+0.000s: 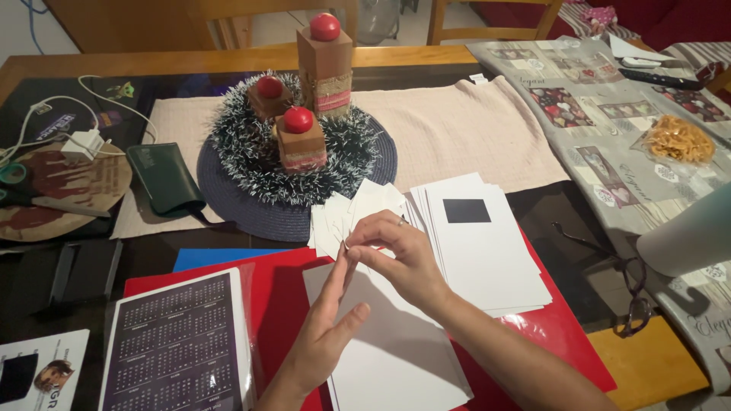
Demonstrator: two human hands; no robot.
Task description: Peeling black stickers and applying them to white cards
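Observation:
My right hand [400,259] hovers over a white sheet [388,350] on a red folder [282,297], its thumb and fingers pinched on something small and thin that I cannot make out. My left hand [324,335] is held edge-up with straight fingers, and its fingertips touch the right hand's fingertips. Small white paper pieces [346,213] lie just beyond the hands. To the right sits a fanned stack of white cards [487,251], the top one bearing a black rectangle [466,211].
A tinsel wreath with brown blocks topped by red balls [301,141] stands on a round dark mat. A dark calendar sheet [179,342] lies at the lower left. Eyeglasses [620,293], a green pouch [164,179], a charger [82,144] and scissors [15,186] lie around.

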